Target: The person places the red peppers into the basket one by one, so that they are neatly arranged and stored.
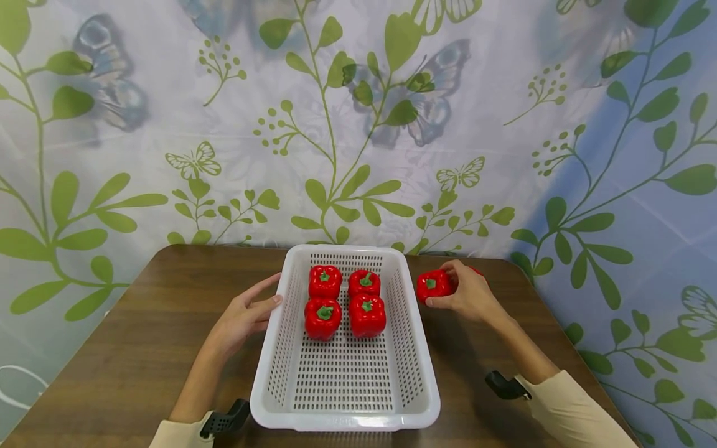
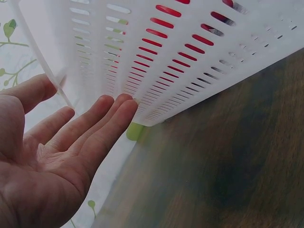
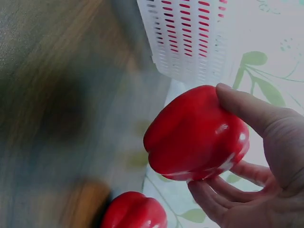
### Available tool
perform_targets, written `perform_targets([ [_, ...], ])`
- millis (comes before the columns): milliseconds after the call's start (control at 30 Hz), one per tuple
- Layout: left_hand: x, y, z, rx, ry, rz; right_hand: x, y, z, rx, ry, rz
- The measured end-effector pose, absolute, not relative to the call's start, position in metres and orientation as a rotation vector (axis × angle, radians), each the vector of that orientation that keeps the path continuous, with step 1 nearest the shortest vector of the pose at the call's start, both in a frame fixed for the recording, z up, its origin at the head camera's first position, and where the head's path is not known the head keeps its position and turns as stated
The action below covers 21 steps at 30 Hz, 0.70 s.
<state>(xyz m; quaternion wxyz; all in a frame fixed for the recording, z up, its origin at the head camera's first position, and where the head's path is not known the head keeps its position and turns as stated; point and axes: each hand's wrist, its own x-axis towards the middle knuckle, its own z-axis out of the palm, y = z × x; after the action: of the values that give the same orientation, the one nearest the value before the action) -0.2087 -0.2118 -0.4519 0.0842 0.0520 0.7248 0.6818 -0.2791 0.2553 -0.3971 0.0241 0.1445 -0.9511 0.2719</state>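
A white perforated plastic basket stands on the table with several red bell peppers, green-stemmed, grouped in its far half. My right hand holds another red bell pepper just outside the basket's right wall. In the right wrist view that pepper is gripped between thumb and fingers. Beyond it lies one more red pepper, mostly hidden behind my hand in the head view. My left hand rests at the basket's left rim, its fingers extended along the outer wall.
The dark wooden table runs back to a hanging cloth printed with leaves and butterflies. A white cable hangs beyond the left table edge. Each wrist wears a black band.
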Motion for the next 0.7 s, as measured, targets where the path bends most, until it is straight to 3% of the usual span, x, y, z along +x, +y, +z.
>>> perform_targets([
  [700,-0.21,-0.211,-0.453,0.165,2.163,2.046,-0.262,0.241,-0.35,0.407,-2.779,0.851],
])
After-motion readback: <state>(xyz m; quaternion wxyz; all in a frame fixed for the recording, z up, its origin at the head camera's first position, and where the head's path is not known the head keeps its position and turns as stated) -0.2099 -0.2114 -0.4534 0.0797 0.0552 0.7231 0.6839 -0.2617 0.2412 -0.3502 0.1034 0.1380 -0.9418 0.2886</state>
